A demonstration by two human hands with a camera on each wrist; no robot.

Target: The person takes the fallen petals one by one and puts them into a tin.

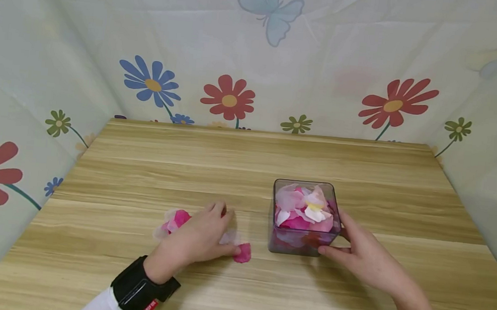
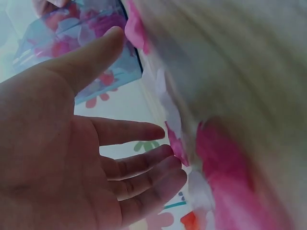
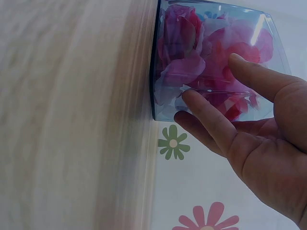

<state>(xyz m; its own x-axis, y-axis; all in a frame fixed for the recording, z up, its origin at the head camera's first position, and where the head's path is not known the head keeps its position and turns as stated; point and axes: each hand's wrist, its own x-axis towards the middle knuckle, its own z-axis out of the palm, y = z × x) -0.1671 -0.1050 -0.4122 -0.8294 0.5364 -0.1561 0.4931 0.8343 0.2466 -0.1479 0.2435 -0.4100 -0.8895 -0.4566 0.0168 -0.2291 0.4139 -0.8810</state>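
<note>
A clear, grey-tinted square box (image 1: 302, 243) stands on the table, filled with pink, white and magenta fabric-like petals (image 1: 299, 207). My right hand (image 1: 366, 256) is at its right side, thumb near the front corner and fingers along the wall. In the right wrist view, the fingers of the right hand (image 3: 259, 129) are spread against the box (image 3: 216, 72). To the left, my left hand (image 1: 200, 235) reaches over loose petals (image 1: 175, 220) on the tabletop. The left wrist view shows the left hand (image 2: 86, 158) with fingers extended, fingertips by a magenta petal (image 2: 176, 143).
The wood-grain table (image 1: 238, 166) is enclosed by a pale curtain (image 1: 188, 34) printed with flowers and a butterfly. A single magenta petal (image 1: 243, 253) lies by the left thumb, between the loose petals and the box.
</note>
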